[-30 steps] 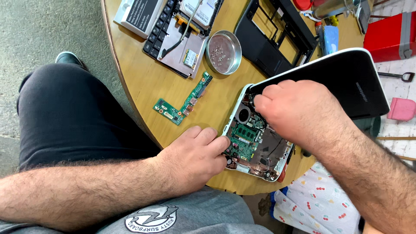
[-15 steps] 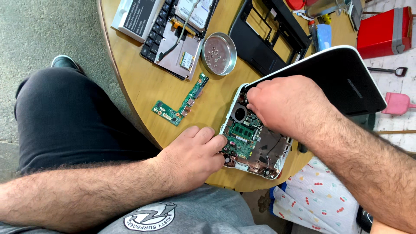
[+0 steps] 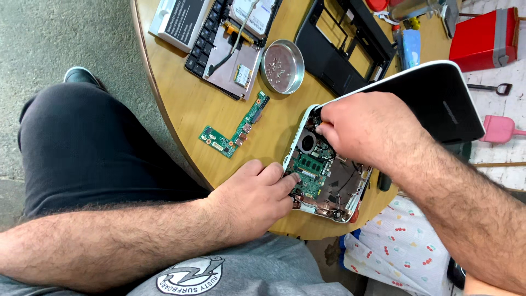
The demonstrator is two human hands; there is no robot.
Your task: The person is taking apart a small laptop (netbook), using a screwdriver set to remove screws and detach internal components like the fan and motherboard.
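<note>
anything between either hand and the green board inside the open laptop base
Nothing visible. The left hand has its fingertips already on the near edge of the green board in the laptop base. The right hand rests over the far end beside the fan, hiding what its fingertips touch.

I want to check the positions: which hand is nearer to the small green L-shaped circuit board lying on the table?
Left. The left hand rests just below and right of the green L-shaped circuit board, apart from it. The right hand is farther right, over the opened laptop base.
</note>
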